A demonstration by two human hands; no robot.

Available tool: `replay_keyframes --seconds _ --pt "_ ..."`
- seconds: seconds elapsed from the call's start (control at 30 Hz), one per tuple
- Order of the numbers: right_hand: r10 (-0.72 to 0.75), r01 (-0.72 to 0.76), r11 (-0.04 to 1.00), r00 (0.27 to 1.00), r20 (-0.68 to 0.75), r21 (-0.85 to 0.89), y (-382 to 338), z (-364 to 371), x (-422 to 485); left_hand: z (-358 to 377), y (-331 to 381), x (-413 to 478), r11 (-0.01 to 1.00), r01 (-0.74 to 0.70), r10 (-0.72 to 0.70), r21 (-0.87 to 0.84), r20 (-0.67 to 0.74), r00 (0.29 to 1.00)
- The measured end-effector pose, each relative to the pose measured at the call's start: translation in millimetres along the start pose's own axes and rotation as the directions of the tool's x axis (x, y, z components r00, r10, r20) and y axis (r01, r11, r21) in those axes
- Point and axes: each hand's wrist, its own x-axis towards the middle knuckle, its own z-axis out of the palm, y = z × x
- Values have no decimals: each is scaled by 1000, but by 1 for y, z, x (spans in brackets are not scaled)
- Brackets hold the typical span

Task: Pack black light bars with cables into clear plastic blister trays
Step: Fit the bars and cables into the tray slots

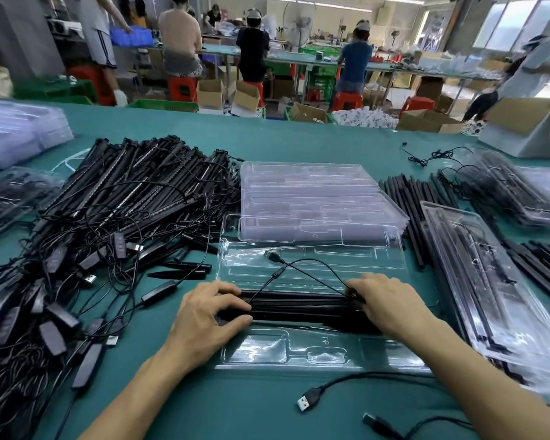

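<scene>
Several black light bars [302, 308] lie bundled side by side between the two hands, long axis running straight from the left hand to the right hand, flat across the middle of an open clear blister tray [267, 349]. A thin black cable [315, 264] rises from the bundle near the right hand, loops away from the person over the far half of the tray, crosses itself and ends in a USB plug [270, 256] pointing away and leftward.

The left hand [210, 315] grasps the bundle's left end, fingers curled over the top and thumb pressed against the near side. The right hand [391, 304] grasps the right end, fingers curled over it where the cable leaves. Both forearms reach forward and converge slightly, palms down.

Just beyond the hands sits a stack of empty trays [315, 198], its near edge overlapping the open tray. Left of the left hand spreads a large heap of bars with tangled cords [124, 198] and inline controllers. Right of the right hand lie loose bars [407, 211] and filled trays [477, 281], angled away. Nearer the person than the hands, a second USB plug [308, 403] rests on the teal table [299, 141].
</scene>
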Motion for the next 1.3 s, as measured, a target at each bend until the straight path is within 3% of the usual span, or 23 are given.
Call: replay_keyframes --seconds 0.17,0.33,0.43,0.57,0.7,0.83,1.07,1.3 --pt "-54 54 996 999 2 68 3 1 -8 1 -3 2 998 -42 42 38 1 999" --pt "-47 40 944 999 13 327 7 -11 -18 -2 -1 8 996 -38 30 81 97 995" --pt "-82 45 963 988 129 265 10 -12 -29 -5 0 10 986 -88 71 143 118 990" --pt "-54 32 983 991 121 182 12 -5 -39 -3 1 13 993 -40 30 107 95 995" --pt "-69 43 978 990 121 204 13 -1 -39 7 6 16 981 11 -19 193 41 999" --pt "-103 34 942 976 190 334 18 -3 -37 10 9 14 976 24 -31 217 29 999" --pt "90 -95 976 995 32 196 20 7 -22 12 13 7 962 -24 14 271 39 999" --pt "22 -24 999 998 63 30 27 7 0 13 15 6 952 -42 34 303 35 999"
